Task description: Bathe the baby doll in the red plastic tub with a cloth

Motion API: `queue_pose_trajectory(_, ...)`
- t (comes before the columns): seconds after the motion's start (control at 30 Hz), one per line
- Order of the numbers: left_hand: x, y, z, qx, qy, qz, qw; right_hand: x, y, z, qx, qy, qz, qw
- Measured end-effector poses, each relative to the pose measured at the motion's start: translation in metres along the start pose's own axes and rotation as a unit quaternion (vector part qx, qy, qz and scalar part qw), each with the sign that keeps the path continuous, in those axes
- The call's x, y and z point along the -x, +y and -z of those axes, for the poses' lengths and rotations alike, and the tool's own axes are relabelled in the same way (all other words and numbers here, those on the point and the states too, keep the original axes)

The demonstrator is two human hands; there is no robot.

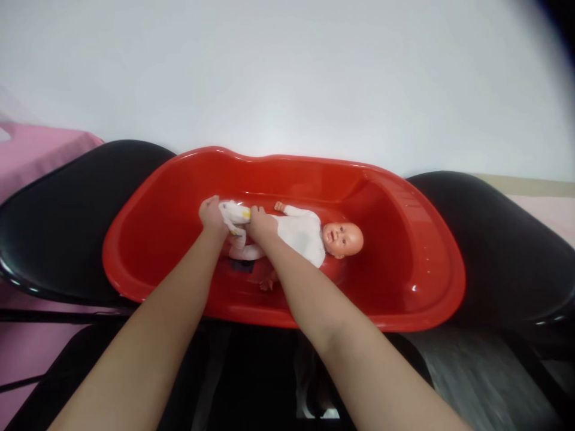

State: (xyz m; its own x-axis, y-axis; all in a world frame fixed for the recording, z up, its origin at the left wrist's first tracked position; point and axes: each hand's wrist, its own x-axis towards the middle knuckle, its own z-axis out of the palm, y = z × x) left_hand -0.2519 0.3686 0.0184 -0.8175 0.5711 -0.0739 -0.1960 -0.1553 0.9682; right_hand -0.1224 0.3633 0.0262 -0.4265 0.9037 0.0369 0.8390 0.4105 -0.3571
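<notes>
Grip: we list our left hand, a bare hand with fingers closed on the left end of a soft white cloth piece with yellow patches, and our right hand, curled at the right end of the same piece; how firmly its fingers are clamped we cannot tell. The cloth piece hangs between the two hands, above the leg end of a bald baby doll in a white long-sleeved top; whether it goes around a leg we cannot tell. The doll lies face up, head to the right, one hand towards the far wall of the tub, the other towards the near side. Beneath its leg we note a small dark rectangular patch. All of this sits inside a glossy red plastic tub with a curved rim. Further out we enter a black rounded seat at left, another black rounded seat at right, pink fabric at far left, and a plain white wall behind.
</notes>
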Motion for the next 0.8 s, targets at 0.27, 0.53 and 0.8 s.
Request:
queue_pose_trajectory(0.27, 0.023, 0.0, -0.001, -0.159, -0.069, -0.137, 0.975, -0.002, -0.003, 0.006, -0.021, 0.004, -0.038, 0.999)
queue_pose_trajectory(0.53, 0.005, -0.015, 0.005, -0.234, -0.021, -0.141, 0.962, 0.001, -0.005, -0.002, -0.014, 0.003, -0.018, 1.0)
queue_pose_trajectory(0.8, 0.001, -0.015, 0.005, -0.237, 0.048, -0.162, 0.957, 0.002, -0.007, -0.001, -0.001, -0.02, -0.005, 1.0)
